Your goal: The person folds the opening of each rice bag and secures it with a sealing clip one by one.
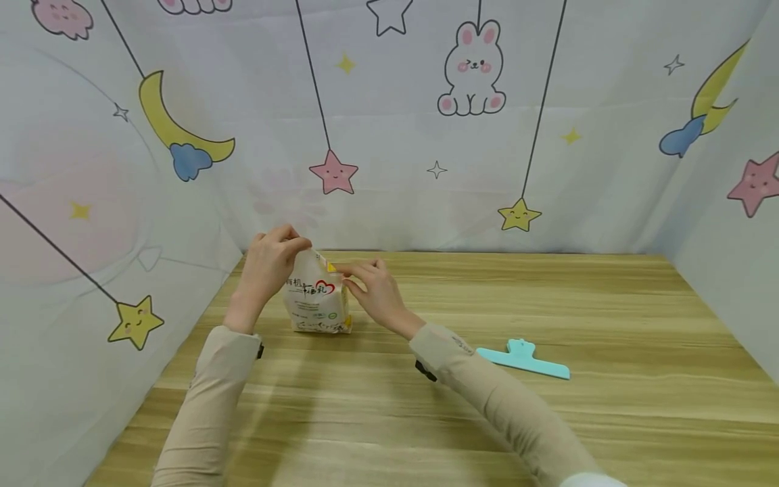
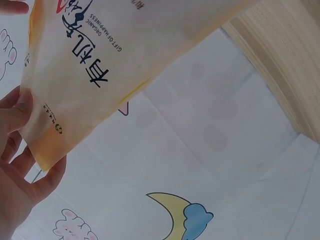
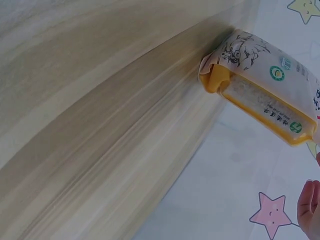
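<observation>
A white packaged bag [image 1: 313,304] with dark lettering, a red heart outline and yellow side panels stands upright on the wooden table, left of centre. My left hand [image 1: 272,264] pinches its top edge at the left corner; in the left wrist view the thumb and fingers of that hand [image 2: 20,175] grip the bag's [image 2: 115,45] tapered end. At the upper right edge, beside a yellow corner, my right hand [image 1: 377,294] reaches in with its index finger extended and thumb lower. The right wrist view shows the bag's clear side window [image 3: 270,110] with pale contents behind it.
A turquoise wide-jawed clip [image 1: 523,360] lies on the table [image 1: 639,325], just beyond the right sleeve [image 1: 481,379]. White cloth [image 1: 402,210] printed with stars, moons and rabbits encloses the table at the back and both sides.
</observation>
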Action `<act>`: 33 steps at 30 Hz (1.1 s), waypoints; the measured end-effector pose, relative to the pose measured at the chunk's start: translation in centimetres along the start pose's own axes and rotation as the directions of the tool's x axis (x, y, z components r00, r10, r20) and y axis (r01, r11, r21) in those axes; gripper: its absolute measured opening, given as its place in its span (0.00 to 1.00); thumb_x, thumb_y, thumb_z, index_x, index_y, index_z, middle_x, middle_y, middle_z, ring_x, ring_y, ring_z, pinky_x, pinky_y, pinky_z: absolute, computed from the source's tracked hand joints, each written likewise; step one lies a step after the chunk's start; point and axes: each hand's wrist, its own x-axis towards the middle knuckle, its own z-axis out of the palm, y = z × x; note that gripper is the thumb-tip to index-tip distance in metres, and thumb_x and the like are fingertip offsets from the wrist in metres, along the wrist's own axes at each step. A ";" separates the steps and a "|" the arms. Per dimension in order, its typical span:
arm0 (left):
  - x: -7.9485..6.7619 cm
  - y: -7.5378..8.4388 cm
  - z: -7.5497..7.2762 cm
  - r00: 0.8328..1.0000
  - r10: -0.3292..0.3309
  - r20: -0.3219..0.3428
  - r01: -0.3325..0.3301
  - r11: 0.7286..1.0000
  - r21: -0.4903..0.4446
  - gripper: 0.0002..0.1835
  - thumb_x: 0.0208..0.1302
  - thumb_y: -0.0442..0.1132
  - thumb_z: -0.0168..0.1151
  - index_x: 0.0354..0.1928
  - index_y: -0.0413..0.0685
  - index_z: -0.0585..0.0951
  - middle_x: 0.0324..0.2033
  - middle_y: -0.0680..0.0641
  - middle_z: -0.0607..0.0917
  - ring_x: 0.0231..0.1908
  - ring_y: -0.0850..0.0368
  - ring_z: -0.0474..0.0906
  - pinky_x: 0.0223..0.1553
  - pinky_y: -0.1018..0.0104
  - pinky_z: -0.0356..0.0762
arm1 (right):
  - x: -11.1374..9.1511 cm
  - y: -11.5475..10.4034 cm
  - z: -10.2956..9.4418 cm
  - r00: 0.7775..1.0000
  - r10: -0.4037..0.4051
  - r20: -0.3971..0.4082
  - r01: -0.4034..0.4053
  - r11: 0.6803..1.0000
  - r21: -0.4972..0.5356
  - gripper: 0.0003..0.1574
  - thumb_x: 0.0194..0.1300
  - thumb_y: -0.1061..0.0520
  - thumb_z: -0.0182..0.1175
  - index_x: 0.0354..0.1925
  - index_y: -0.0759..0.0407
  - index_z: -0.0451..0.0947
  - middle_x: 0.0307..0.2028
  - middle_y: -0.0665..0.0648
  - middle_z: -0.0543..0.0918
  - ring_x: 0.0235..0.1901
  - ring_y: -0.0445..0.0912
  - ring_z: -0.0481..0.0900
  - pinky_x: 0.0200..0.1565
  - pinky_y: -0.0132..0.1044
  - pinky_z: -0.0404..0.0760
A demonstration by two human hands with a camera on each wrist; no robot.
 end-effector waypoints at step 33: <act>-0.1 0.0 0.0 1.000 -0.013 0.011 0.013 1.000 -0.027 0.10 0.54 0.24 0.56 0.31 0.44 0.83 0.29 0.43 0.79 0.29 0.47 0.77 0.30 0.53 0.70 | -2.7 1.6 -4.6 0.941 -0.339 0.012 0.334 0.918 -0.213 0.10 0.50 0.57 0.65 0.36 0.54 0.82 0.36 0.53 0.83 0.34 0.47 0.71 0.35 0.35 0.68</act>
